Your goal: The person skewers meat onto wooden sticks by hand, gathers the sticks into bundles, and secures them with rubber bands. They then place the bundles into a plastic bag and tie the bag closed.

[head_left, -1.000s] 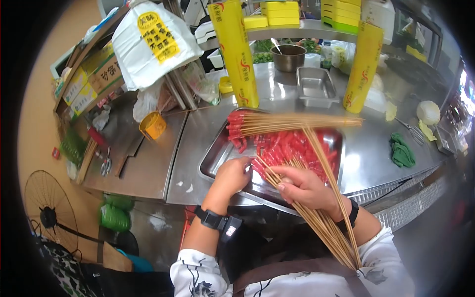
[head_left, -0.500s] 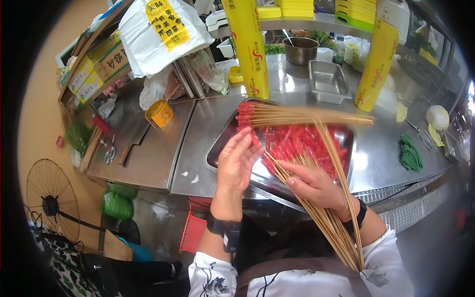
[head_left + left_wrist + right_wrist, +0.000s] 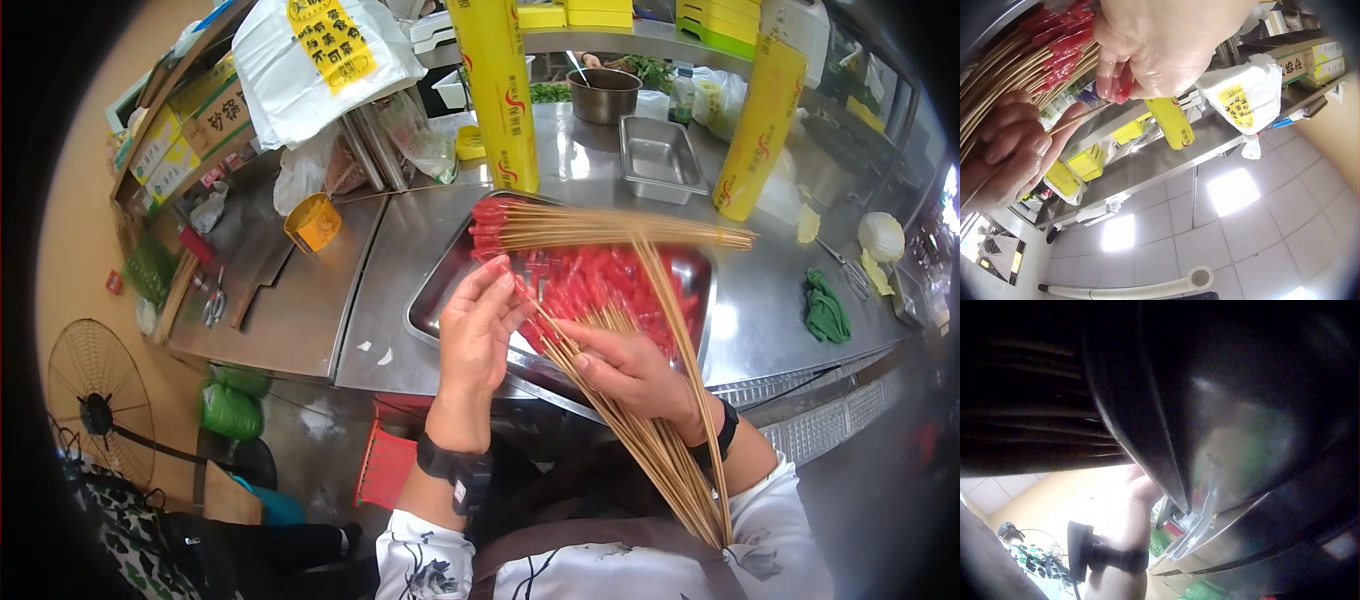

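In the head view my left hand (image 3: 472, 335) is raised over the near left of a metal tray (image 3: 428, 305). Its thumb and fingers pinch a red meat piece (image 3: 1125, 86) at the tip of a thin wooden skewer (image 3: 1082, 117), seen close in the left wrist view. My right hand (image 3: 640, 372) grips that skewer along with a bundle of skewers (image 3: 650, 455), whose red-tipped ends point toward the tray. More red meat (image 3: 590, 275) fills the tray's middle and right. Across its far side lies another bundle of meat-tipped skewers (image 3: 610, 225). The right wrist view is mostly dark.
Two upright yellow rolls (image 3: 507, 110) (image 3: 752, 150) stand behind the tray, with a steel pan (image 3: 660, 165) and a pot (image 3: 605, 98) between them. A green cloth (image 3: 826, 308) lies at the right. A cleaver (image 3: 262, 300) and a yellow tub (image 3: 314, 222) are at the left.
My left hand has risen from the tray's near edge and turned, bringing a red piece to a skewer tip. My right hand keeps its grip on the bundle. The head view has shifted slightly.
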A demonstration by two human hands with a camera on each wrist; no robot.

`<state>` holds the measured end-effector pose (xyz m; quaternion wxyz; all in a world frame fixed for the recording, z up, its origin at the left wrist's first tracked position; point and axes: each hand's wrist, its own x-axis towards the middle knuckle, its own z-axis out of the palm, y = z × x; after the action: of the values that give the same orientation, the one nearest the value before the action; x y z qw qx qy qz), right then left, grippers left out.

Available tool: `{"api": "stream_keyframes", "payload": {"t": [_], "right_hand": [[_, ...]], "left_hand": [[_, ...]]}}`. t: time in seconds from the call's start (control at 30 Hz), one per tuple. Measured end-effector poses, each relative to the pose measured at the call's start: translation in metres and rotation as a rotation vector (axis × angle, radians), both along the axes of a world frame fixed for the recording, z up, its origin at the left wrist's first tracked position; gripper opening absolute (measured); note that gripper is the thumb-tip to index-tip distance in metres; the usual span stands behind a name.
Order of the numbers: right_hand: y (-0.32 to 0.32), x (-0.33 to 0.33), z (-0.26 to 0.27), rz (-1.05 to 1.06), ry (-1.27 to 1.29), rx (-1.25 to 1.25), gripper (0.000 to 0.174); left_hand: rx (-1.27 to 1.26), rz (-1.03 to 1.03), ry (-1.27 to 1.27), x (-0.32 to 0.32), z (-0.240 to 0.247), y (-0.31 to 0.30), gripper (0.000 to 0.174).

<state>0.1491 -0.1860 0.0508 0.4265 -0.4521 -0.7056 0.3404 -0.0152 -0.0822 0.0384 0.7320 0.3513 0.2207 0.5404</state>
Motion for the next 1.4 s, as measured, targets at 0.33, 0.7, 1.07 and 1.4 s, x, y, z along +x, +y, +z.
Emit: {"api": "stream_keyframes", "payload": {"t": [0.33,0.7,1.07,1.4], "right_hand": [[0.001,0.000,-0.003,-0.012,0.004,0.022,0.043],[0.006,0.002,-0.014,-0.011,0.058,0.080,0.042],[-0.001,0.002,-0.006,0.023,0.238,-0.126,0.035],[0.002,0.003,-0.008,0.310,-0.181,0.344,0.025]], "left_hand": [[0.085,0.026,-0.020,0.006,-0.011,-0.009,0.020],[0.182,0.032,0.042,0.011,-0.014,-0.016,0.021],[0.137,0.062,0.150,0.010,-0.012,-0.022,0.023],[0.675,0.309,0.886,0.008,-0.017,-0.009,0.029]]}}
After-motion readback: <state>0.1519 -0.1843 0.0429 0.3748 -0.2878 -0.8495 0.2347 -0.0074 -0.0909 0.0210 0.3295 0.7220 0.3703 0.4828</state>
